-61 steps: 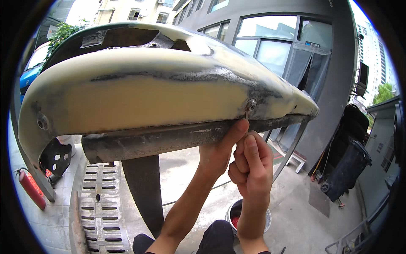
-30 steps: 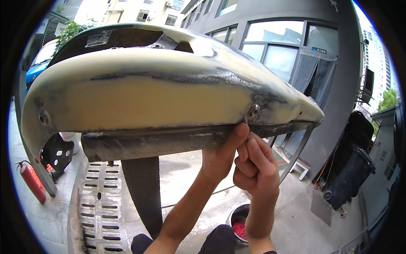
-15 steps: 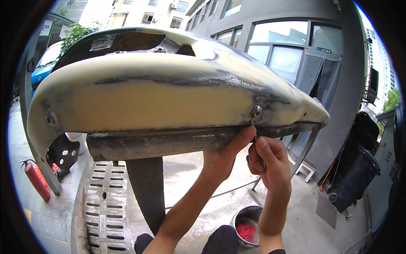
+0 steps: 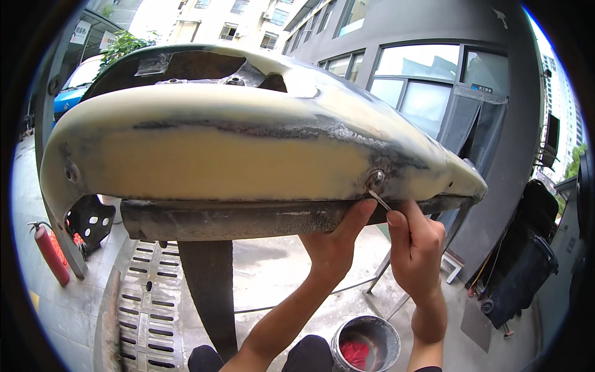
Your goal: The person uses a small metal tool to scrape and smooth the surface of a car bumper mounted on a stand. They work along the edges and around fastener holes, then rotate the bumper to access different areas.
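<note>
A large curved vehicle body panel, patched in cream and grey filler, stretches across the view at chest height. Near its lower right edge is a round metal fastener ringed by worn, dark paint. My left hand grips the dark lower edge piece from below, its thumb up beside the fastener and its fingers hidden behind. Between thumb and fingers, my right hand pinches a thin pale stick-like piece. It slants up to just below the fastener, by my left thumb tip; what it is made of cannot be told.
A dark post stands under the panel. Below my hands, a bucket holds a red cloth. A metal drain grate runs along the left floor, near a fire extinguisher. A black wheeled bin stands right.
My right hand has moved right, away from my left thumb, and the pale piece now shows at a slant between them. The left hand stays on the edge. The whole view has shifted slightly.
</note>
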Demonstrator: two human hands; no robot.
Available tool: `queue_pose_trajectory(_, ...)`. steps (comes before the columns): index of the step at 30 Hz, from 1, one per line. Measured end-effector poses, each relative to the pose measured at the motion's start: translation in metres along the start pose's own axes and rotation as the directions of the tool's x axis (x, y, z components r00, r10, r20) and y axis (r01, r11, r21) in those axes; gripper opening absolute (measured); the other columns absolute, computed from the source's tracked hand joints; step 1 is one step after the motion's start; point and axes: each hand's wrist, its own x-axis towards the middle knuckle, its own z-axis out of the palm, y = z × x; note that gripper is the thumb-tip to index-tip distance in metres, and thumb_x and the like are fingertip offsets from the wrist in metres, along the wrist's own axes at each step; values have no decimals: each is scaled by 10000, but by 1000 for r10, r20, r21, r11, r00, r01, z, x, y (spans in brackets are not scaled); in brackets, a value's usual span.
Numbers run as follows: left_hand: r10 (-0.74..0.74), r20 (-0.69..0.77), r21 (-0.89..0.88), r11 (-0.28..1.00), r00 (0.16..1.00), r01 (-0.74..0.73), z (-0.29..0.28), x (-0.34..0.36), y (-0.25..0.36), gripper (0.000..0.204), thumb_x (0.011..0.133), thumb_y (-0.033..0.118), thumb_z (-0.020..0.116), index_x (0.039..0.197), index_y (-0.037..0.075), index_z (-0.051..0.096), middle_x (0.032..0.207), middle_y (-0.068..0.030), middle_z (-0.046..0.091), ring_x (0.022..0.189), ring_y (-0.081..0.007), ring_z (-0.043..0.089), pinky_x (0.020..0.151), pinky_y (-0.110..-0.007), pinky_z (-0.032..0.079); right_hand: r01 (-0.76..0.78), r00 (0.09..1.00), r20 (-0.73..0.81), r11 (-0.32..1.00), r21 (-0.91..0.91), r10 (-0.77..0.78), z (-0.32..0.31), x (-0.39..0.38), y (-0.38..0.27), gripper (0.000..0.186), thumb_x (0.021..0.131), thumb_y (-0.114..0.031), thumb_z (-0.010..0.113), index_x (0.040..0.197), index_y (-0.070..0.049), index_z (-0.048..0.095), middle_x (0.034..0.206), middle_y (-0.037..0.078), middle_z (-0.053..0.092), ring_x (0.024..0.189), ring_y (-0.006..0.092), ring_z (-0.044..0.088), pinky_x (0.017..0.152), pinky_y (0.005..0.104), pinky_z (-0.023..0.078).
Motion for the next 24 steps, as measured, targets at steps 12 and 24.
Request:
queue_pose_trajectory(12,108,-112,-118,986,988,-121,24,-4,-2,292,775,-31,769,1015,-13,603,971,-61,647,861,-120,623,744,-256,538,226,968,-162,943,245,-190,11,-8,27,285,839,78,643,1117,35,596,786,122,675,560,227,620,583,296,519)
queue_pose_trajectory(24,132,-138,-37,990,981,-139,22,-2,3,302,785,10,783,1033,9,609,978,-43,651,876,-117,614,789,-254,509,651,740,24,706,-281,-673,-11,22,37,521,635,118,630,1147,24,661,599,50,538,473,192,504,502,286,447)
